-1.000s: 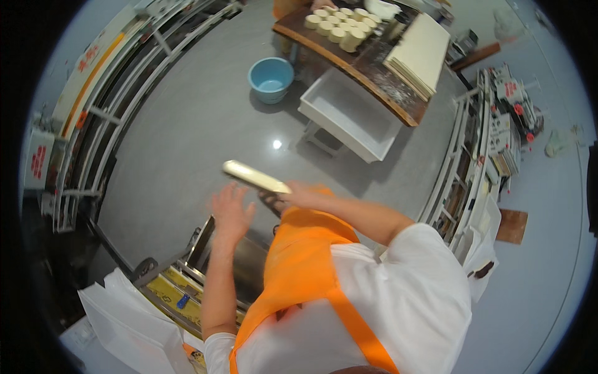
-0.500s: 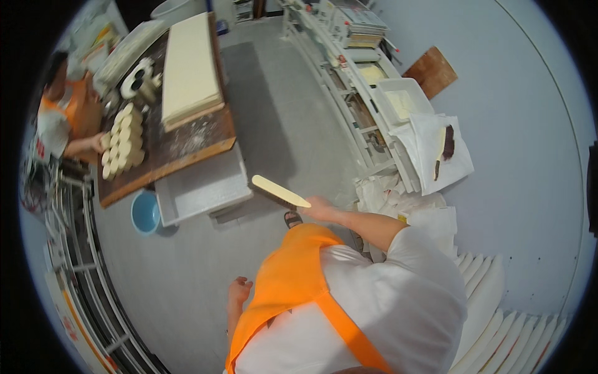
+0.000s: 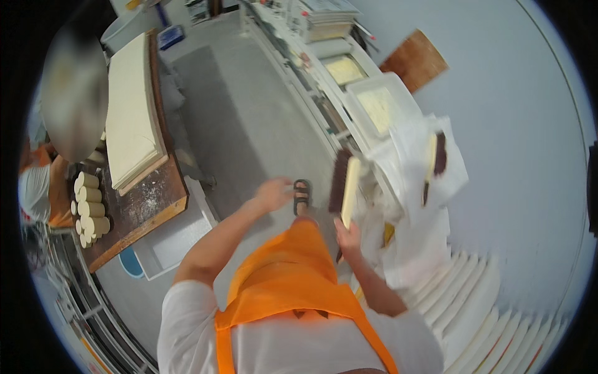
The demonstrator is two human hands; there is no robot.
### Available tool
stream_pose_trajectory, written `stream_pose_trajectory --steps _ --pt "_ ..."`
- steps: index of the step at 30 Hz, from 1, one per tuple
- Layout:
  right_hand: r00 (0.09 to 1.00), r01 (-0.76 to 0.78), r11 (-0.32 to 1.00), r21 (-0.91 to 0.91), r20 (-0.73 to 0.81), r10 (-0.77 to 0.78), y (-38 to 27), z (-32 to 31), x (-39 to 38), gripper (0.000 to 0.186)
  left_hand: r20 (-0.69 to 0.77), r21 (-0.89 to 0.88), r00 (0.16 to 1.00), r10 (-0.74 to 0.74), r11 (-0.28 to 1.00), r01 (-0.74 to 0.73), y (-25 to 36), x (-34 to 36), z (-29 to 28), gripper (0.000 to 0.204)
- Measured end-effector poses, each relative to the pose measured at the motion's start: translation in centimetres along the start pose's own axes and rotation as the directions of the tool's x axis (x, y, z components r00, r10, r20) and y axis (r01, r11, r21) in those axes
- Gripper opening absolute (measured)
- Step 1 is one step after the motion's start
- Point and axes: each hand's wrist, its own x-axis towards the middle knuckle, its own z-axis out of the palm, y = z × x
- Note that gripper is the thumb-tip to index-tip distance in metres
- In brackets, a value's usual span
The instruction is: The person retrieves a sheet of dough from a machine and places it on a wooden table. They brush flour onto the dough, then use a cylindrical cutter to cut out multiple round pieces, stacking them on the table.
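In the head view, the right hand [image 3: 349, 239] grips the brush [image 3: 351, 190] by its handle end, fingers closed round it, likely so the dark bristles stay off the skin. The left hand [image 3: 274, 194] is empty, fingers loosely extended, beside the sandal [image 3: 301, 196] in view. A second brush [image 3: 432, 159] lies on the white sheet [image 3: 458, 174], perhaps for cleanliness. Rolls [image 3: 92, 209] stand grouped by the tabletop's [image 3: 124, 227] left edge; a stack [image 3: 134, 112] lies along its right edge, probably to suit its length.
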Motion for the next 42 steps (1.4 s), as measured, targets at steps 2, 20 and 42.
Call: stream_pose_trajectory --steps 2,20,42 --pt "0.997 -0.017 1.000 0.016 -0.072 0.018 -0.6 -0.8 1.3 0.028 0.126 -0.119 0.990 0.055 0.992 -0.040 5.6 10.4 2.6 0.050" --pt "0.927 0.224 0.973 0.059 0.295 -0.231 -29.9 -1.5 27.0 0.014 0.296 -0.847 0.816 -0.496 0.260 0.465 2.9 33.0 5.1 0.042" --pt "0.487 0.052 0.995 -0.085 0.872 0.049 -59.0 63.5 52.0 0.070 0.399 -0.724 0.373 -0.837 -0.538 -0.431 -26.1 20.6 -27.4 0.023"
